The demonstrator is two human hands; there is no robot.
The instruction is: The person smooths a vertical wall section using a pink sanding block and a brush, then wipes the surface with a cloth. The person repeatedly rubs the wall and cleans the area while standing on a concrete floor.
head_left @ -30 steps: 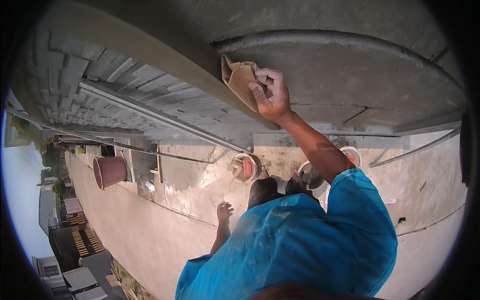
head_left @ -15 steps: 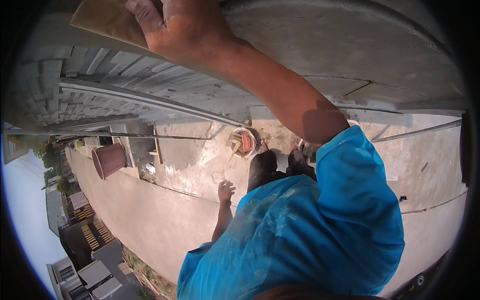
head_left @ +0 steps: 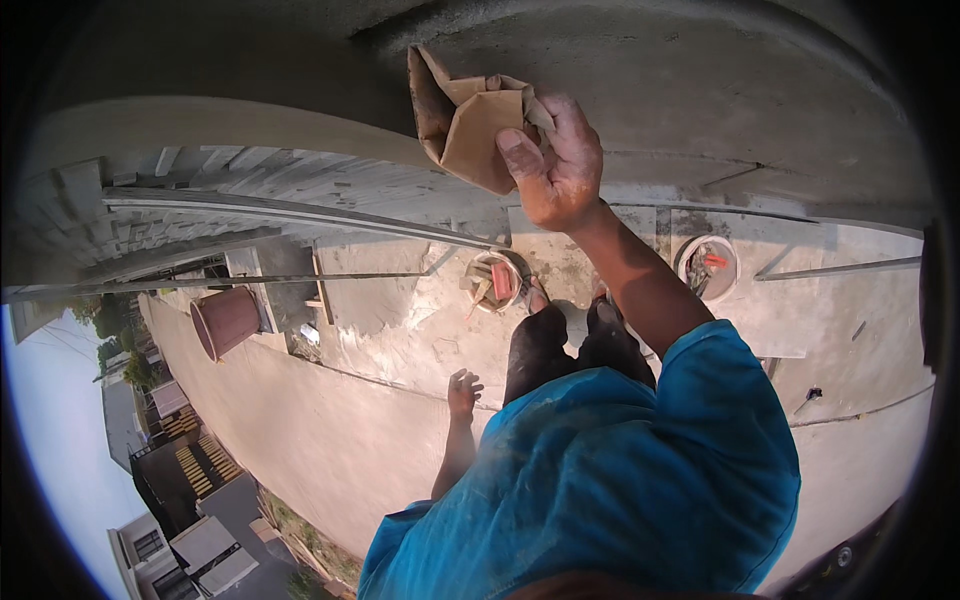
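Note:
My right hand (head_left: 562, 165) is raised in front of a grey plastered wall (head_left: 700, 90), its thumb and fingers closed on a folded, creased piece of brown paper (head_left: 487, 135). Dusty grey marks cover that thumb and the fingers. The paper's left part stands up in a loose fold, dark on its inside. Whether it touches the wall I cannot tell. Low at my side hangs my left hand (head_left: 464, 392), fingers apart and a little bent, with nothing in it.
Two buckets stand on the concrete below: one (head_left: 517, 268) with a red block and other pieces by my feet, another (head_left: 737, 270) with tools to the right. A large reddish tub (head_left: 224, 322) is farther left. Long straight bars (head_left: 300, 212) cross the left side.
My right hand has moved right from the upper left with the brown paper, which looked flatter before and now shows folds. The right bucket has come into view. My left hand still hangs low.

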